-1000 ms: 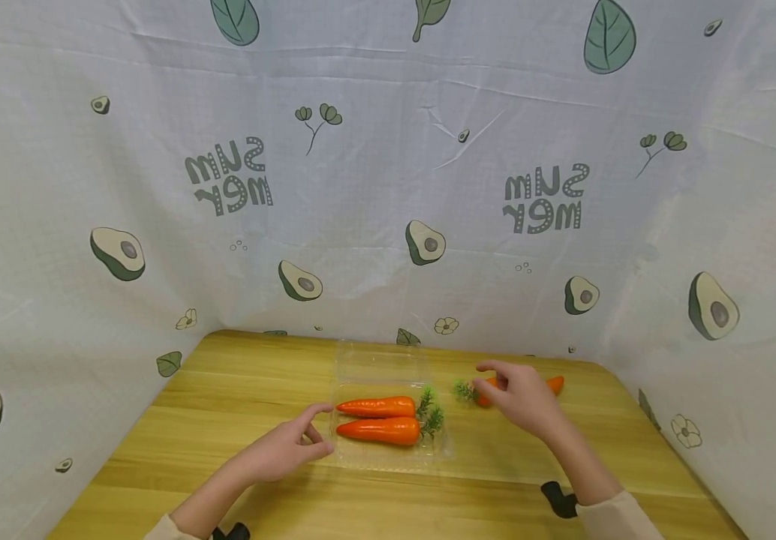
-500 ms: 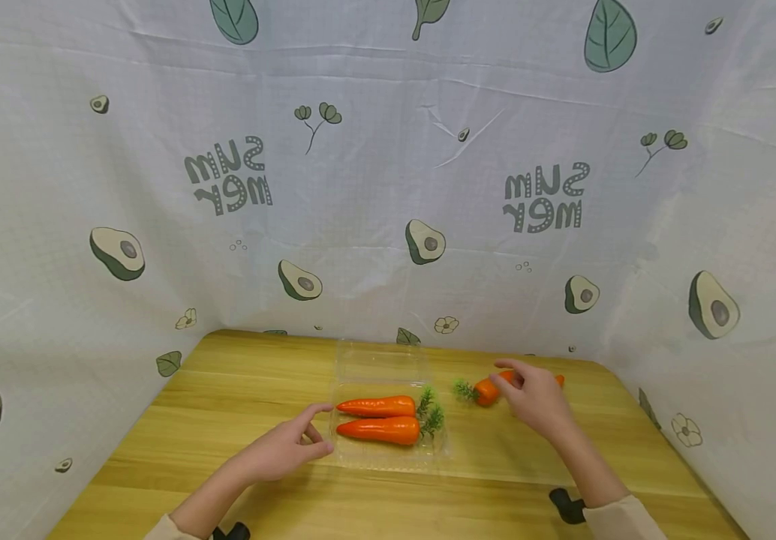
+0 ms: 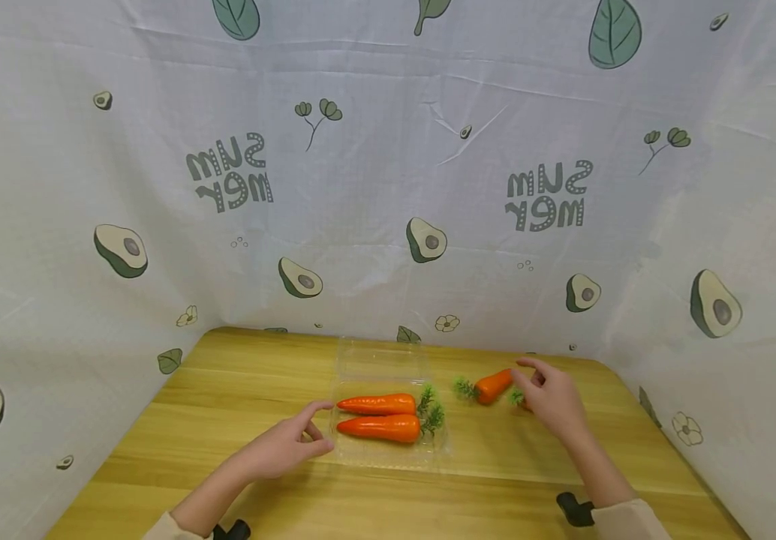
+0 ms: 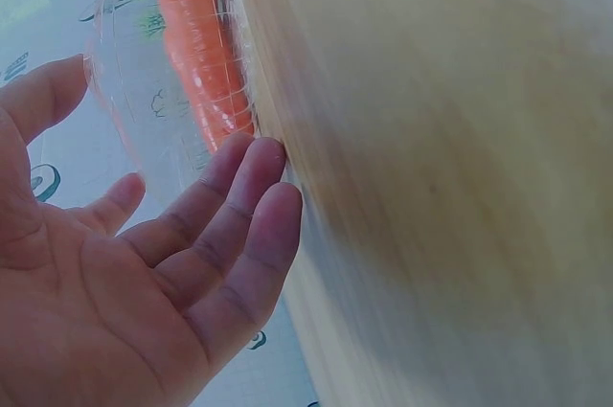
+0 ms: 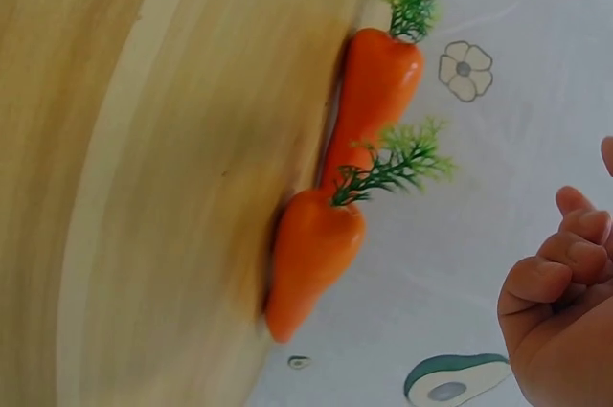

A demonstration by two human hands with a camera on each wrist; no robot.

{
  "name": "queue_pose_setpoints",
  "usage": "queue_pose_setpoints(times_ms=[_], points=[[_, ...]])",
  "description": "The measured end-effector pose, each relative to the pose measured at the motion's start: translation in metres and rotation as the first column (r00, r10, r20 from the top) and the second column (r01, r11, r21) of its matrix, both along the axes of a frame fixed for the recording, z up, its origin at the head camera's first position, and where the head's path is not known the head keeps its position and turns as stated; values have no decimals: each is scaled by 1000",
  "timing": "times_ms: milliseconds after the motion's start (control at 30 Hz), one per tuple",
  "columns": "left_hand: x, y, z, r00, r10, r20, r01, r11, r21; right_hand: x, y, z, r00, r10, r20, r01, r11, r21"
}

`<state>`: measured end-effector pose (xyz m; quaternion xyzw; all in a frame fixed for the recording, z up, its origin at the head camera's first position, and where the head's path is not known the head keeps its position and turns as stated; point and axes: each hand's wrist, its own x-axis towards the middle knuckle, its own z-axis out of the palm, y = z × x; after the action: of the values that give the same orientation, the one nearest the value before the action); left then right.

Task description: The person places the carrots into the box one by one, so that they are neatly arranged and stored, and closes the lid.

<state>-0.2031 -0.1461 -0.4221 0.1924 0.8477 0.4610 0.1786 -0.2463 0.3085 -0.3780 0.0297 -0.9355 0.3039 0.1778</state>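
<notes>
Counting 4 carrots: 2 in tray [image 3: 388, 456], 2 by R hand [image 3: 553, 397].

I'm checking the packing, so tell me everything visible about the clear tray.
The tray is thin clear plastic with its hinged lid open toward the backdrop. It lies flat on the wooden table. Two carrots lie inside, greens pointing right. The left hand touches its left edge.

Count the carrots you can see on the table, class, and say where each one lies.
4. Two carrots lie in the clear tray; two more lie beside the right hand, one mostly hidden.
</notes>
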Motion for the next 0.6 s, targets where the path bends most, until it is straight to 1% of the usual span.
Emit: queue_pose_setpoints(times_ms=[233, 600], points=[[1, 0, 1, 1000, 7, 7, -7, 1000, 2, -2, 11, -5, 997, -67, 26, 68, 997, -35], [2, 0, 3, 1000, 11, 13, -11, 1000, 5, -4, 26, -15, 985, -143, 97, 147, 988, -42]])
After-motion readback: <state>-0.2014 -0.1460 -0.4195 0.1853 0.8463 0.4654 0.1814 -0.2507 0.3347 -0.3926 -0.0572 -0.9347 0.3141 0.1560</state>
